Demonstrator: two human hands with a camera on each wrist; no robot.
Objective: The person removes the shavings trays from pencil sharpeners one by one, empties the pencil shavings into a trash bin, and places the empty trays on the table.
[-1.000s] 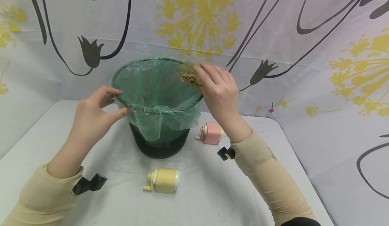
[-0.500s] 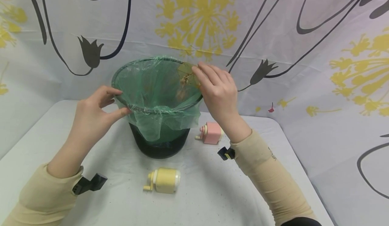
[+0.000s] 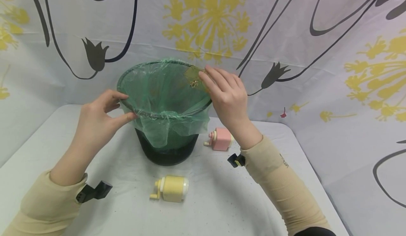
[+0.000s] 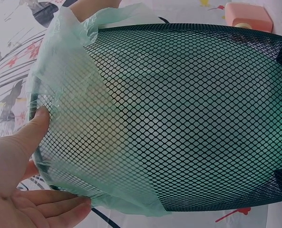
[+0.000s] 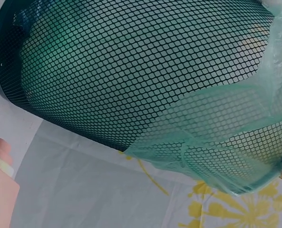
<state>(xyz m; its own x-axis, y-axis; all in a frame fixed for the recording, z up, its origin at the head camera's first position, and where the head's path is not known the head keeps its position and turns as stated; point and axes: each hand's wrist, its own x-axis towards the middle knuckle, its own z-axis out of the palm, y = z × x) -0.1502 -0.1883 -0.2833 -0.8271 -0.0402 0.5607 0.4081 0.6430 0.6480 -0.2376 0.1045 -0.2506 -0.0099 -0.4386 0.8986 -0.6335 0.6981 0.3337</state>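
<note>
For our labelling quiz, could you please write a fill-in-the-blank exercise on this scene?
The round black mesh bin has a thin plastic liner coloured ____.
A small translucent yellowish piece is held in the ____ hand.
Nearer the head camera than the boxy pink crank device is a similar ____ device.

Missing words: green; right; yellow.

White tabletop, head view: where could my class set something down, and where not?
Widest bare patch, specks aside: between the yellow boxy crank sharpener and the beige right sleeve. Another: between the left forearm and the left edge of the tabletop. Crowded: around the round black mesh bin, left hand gripping it, right hand opposite, pink boxy crank sharpener nearby.
</note>
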